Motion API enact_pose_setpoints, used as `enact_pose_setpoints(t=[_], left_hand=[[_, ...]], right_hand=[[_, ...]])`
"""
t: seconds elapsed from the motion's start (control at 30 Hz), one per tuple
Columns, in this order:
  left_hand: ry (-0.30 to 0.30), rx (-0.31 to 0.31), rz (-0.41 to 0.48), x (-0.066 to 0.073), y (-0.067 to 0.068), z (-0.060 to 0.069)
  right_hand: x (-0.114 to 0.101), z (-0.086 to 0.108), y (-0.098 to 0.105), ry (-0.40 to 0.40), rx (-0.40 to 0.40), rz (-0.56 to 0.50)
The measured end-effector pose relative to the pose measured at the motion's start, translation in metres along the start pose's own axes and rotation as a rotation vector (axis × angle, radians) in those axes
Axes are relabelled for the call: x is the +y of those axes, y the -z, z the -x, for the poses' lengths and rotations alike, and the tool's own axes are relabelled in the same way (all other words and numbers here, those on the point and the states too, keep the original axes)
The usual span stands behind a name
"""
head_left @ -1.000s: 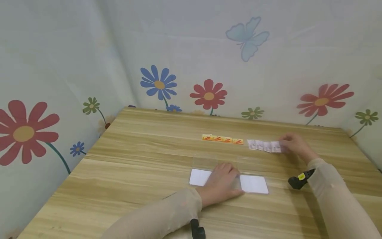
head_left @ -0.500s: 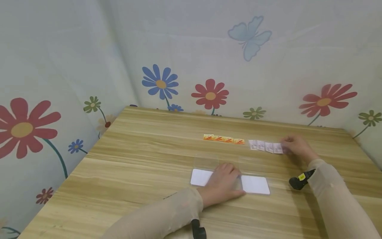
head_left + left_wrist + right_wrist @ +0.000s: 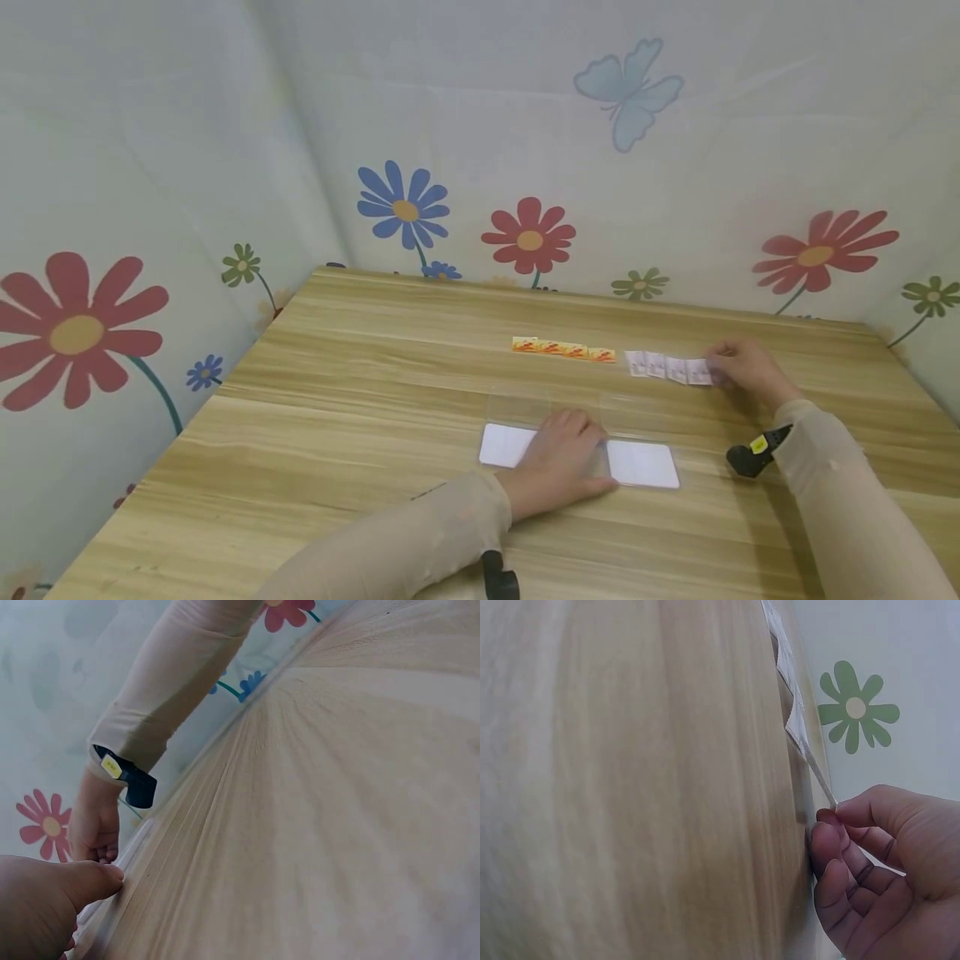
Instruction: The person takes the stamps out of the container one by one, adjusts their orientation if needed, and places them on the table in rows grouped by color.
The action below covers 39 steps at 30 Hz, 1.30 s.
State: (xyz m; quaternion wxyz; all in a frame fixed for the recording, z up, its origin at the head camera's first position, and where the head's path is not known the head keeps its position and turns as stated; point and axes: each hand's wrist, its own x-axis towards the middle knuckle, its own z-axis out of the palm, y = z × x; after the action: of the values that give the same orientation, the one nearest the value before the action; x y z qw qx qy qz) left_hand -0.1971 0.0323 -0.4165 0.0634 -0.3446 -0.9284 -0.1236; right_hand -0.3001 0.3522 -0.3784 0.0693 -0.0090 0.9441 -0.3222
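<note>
My right hand [image 3: 750, 373] pinches the right end of the last pale purple stamp [image 3: 697, 372] between thumb and index finger. In the right wrist view this stamp [image 3: 819, 778] is tilted up from the table, its other fingers loosely curled below. The other pale purple stamps [image 3: 656, 364] lie in a row to its left. My left hand [image 3: 558, 462] rests, fingers extended, between two white cards and covers part of the left white card [image 3: 504, 444]. The right white card [image 3: 642, 463] lies by its thumb. Clear plastic sheets [image 3: 517, 406] lie just behind the cards.
Several orange and yellow stamps [image 3: 564, 349] lie in a row left of the purple ones. The wooden table [image 3: 337, 392] reaches back to a flower-printed curtain [image 3: 465, 125]. Each sleeve carries a black wrist camera [image 3: 750, 457].
The head view has shifted slightly. The right hand keeps its pinch on the stamp, and the left hand has stayed in place.
</note>
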Motion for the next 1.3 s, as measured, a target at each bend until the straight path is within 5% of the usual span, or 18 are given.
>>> enact_pose_setpoints(t=[0.8,1.3], left_hand=[[-0.002,0.007,0.010,0.001,0.000,0.002],[-0.004,0.009,0.023,0.002,-0.001,0.002]], right_hand=[[0.003,0.005,-0.002,0.004,0.017,-0.037],[0.004,0.024,0.003,-0.004,0.043,-0.028]])
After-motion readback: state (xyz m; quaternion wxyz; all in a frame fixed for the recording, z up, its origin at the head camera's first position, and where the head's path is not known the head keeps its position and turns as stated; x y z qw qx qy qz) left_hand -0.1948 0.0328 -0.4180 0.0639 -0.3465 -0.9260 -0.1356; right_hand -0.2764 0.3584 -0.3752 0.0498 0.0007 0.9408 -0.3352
